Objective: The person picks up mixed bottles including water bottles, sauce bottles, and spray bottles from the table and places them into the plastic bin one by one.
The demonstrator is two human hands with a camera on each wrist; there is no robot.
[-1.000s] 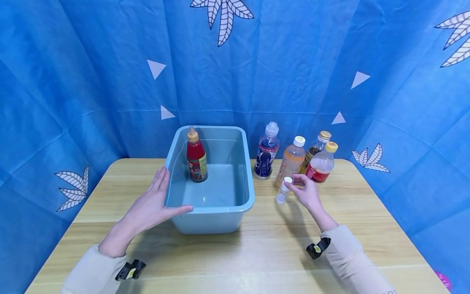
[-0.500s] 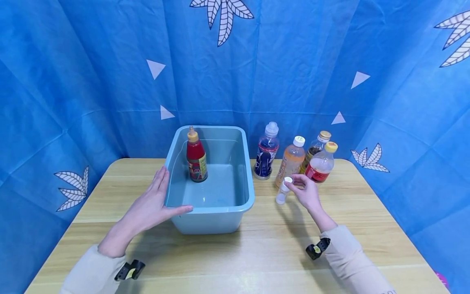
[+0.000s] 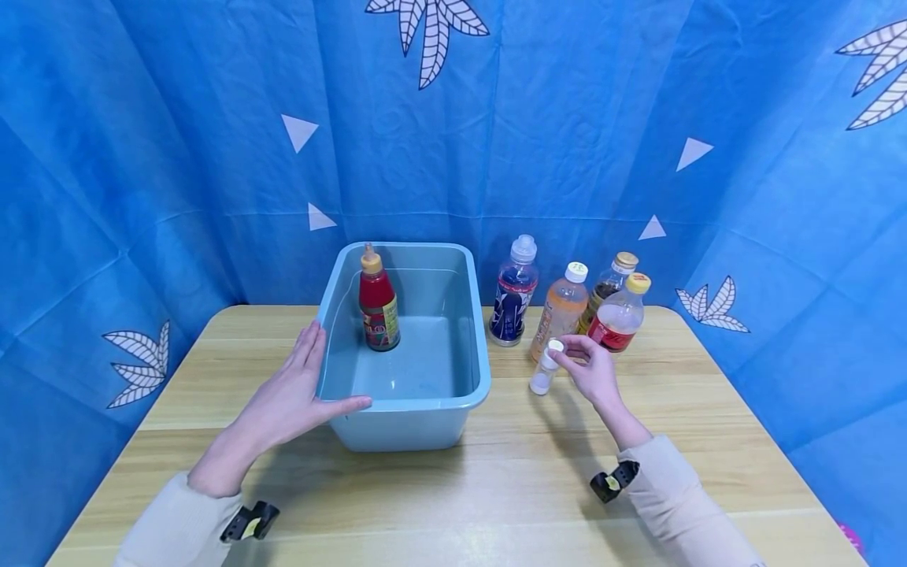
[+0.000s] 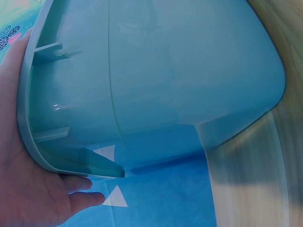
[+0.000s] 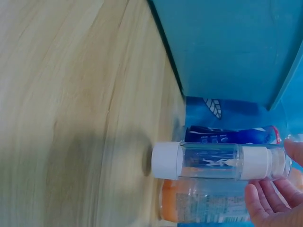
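My right hand [image 3: 590, 368] pinches the top of a small clear bottle [image 3: 546, 368] with a white cap, between thumb and fingers. In the right wrist view this bottle [image 5: 210, 161] shows a white base and a white band near its neck. It leans a little, its lower end close over the table. On the left, my left hand [image 3: 292, 394] rests on the near left corner of a blue plastic basin [image 3: 400, 429], fingers straight along the left rim and thumb along the front rim. A red sauce bottle [image 3: 379, 307] with a yellow cap stands inside the basin.
Right of the basin stand a dark blue-labelled bottle [image 3: 515, 295], an orange drink bottle [image 3: 563, 303], a gold-capped bottle [image 3: 615, 283] and a red-labelled bottle [image 3: 620, 315] with a yellow cap. The wooden table [image 3: 524, 496] ends at a blue curtain [image 3: 588, 110].
The lower end of the small clear bottle has swung very slightly left. Both hands keep the same places.
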